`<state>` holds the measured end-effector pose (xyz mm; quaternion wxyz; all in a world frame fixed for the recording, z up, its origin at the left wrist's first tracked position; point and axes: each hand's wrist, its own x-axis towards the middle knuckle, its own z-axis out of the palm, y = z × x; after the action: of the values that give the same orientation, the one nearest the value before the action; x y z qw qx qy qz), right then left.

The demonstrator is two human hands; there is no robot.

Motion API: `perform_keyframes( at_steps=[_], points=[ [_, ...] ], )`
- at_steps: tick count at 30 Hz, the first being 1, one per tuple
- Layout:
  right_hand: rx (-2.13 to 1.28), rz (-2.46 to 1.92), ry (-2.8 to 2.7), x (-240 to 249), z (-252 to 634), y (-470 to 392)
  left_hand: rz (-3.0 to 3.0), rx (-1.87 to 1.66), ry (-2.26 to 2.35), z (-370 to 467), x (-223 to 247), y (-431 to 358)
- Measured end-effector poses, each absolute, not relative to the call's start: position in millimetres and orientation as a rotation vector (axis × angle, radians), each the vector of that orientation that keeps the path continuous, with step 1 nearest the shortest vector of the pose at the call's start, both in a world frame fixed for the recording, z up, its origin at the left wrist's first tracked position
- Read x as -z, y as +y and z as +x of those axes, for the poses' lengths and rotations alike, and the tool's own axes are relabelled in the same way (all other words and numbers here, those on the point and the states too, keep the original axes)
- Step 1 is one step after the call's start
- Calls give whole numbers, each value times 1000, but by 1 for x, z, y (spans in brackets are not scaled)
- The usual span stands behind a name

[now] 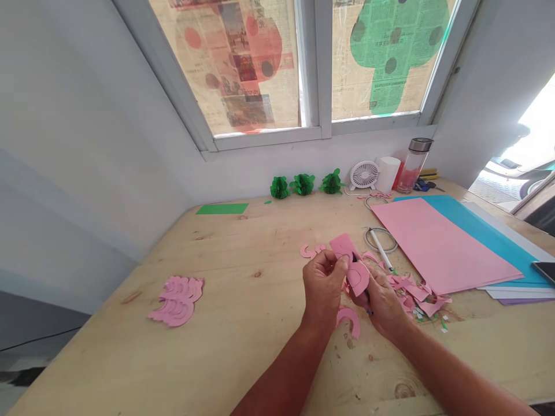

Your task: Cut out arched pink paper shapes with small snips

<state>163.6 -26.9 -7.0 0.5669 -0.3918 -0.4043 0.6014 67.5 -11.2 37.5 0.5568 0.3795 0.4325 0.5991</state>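
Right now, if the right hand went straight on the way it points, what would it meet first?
For the right hand, likely the pink paper piece, then the left hand; depth is unclear.

dark tool (pixel 367 295) mostly hidden, device (pixel 546 271) cut off, newsprint (pixel 344 86) unreadable

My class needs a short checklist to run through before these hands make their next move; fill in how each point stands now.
1. Left hand has hold of the pink paper piece: ok, the fingers pinch it.
2. Blades of the dark tool in the right hand safely placed: cannot tell, mostly hidden.
3. Stacked pink cut-outs kept apart from the scraps: ok, they lie far to the left.
4. Scraps cleared away: not ok, they lie scattered beside the right hand.
5. Large pink sheet lying flat: ok.
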Motion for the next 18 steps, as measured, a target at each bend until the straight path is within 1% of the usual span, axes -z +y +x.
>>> perform_keyframes(
  at_steps=[18],
  points=[
    [-1417,-936,-937,4,163,-26,865,-1411,1030,68,-35,-11]
  ],
)
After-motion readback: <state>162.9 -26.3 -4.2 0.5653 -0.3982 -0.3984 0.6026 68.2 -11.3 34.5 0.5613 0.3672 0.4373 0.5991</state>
